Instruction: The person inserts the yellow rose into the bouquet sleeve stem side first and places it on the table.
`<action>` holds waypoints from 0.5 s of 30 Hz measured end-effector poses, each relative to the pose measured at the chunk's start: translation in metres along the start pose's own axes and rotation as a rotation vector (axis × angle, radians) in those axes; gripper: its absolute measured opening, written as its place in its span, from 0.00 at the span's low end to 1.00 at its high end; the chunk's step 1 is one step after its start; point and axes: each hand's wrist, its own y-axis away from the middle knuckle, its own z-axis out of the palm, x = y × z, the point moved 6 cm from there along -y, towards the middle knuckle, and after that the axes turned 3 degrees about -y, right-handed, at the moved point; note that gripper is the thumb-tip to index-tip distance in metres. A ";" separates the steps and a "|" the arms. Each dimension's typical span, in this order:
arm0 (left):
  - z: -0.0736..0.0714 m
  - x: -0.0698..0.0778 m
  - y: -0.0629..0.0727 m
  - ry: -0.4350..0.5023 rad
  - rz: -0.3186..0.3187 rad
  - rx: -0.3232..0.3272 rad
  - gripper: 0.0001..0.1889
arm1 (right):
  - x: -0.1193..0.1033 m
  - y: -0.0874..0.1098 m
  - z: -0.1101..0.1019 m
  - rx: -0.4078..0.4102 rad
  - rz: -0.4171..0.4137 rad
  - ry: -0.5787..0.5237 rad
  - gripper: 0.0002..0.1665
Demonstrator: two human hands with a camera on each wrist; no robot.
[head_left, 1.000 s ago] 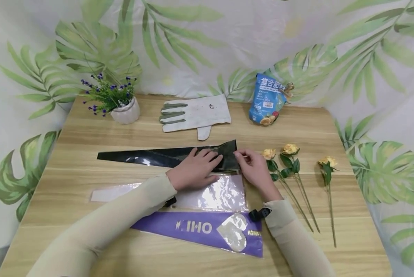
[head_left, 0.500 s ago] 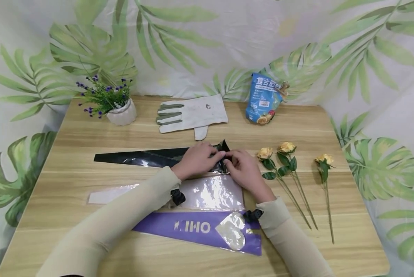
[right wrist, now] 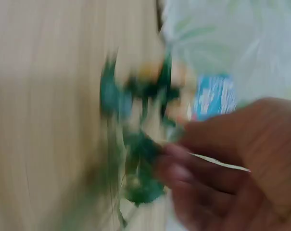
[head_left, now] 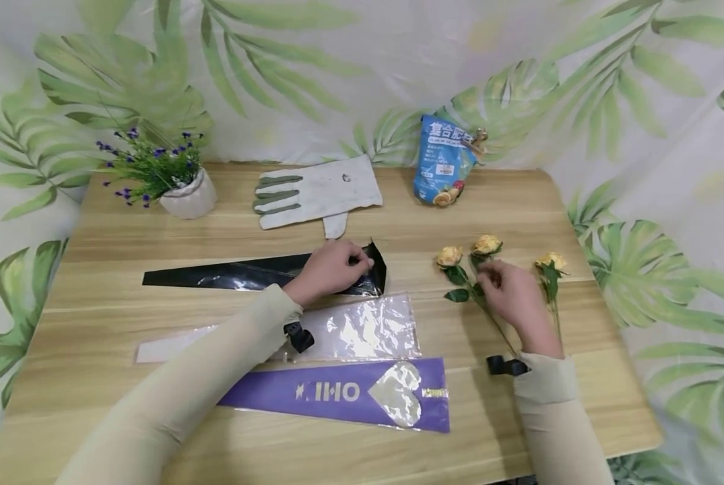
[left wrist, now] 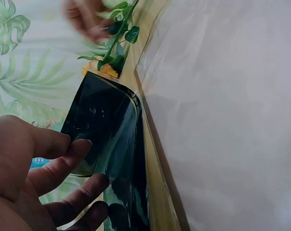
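Note:
A black flower-wrapping sleeve (head_left: pixel 216 275) lies across the table, its wide end raised at the mouth. There my left hand (head_left: pixel 331 266) pinches the sleeve's edge between thumb and index finger, the other fingers spread in the left wrist view. At the right, my right hand (head_left: pixel 513 296) is over the stem of the middle yellow rose (head_left: pixel 487 244), fingers loosely bent close to its leaves. Motion blurs the right wrist view, and no firm grip on the stem shows. Beside it lie a left yellow rose (head_left: pixel 449 256) and a right yellow rose (head_left: pixel 551 261).
A clear sleeve (head_left: pixel 368 330) and a purple sleeve (head_left: pixel 337 391) with a heart window lie nearer the front. Along the back are a potted plant (head_left: pixel 188 195), a work glove (head_left: pixel 325 192) and a blue fertilizer bag (head_left: pixel 443 162). Patterned cloth hangs behind the table.
My right hand has left the black sleeve's mouth and moved right to the middle rose. My left hand stays at the sleeve's wide end. The head view has shifted slightly.

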 end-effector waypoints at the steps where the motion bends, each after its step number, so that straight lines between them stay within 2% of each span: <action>1: -0.001 -0.002 0.001 0.000 -0.007 0.004 0.14 | 0.005 -0.001 0.000 -0.075 -0.002 0.058 0.16; 3: -0.004 -0.004 0.003 0.002 -0.021 0.010 0.14 | 0.010 -0.002 0.006 -0.219 -0.023 0.106 0.17; 5: -0.003 -0.005 0.003 -0.001 -0.017 0.012 0.15 | 0.011 -0.003 0.012 -0.298 -0.040 0.116 0.18; 7: -0.002 -0.003 0.001 -0.001 0.001 0.011 0.15 | 0.009 -0.003 0.014 -0.319 -0.060 0.130 0.18; 10: 0.000 0.001 -0.001 -0.002 0.025 0.007 0.15 | 0.006 -0.001 0.013 -0.328 -0.043 0.133 0.16; 15: -0.001 -0.001 0.000 -0.009 0.004 0.008 0.15 | 0.000 0.004 0.013 -0.359 -0.044 0.137 0.13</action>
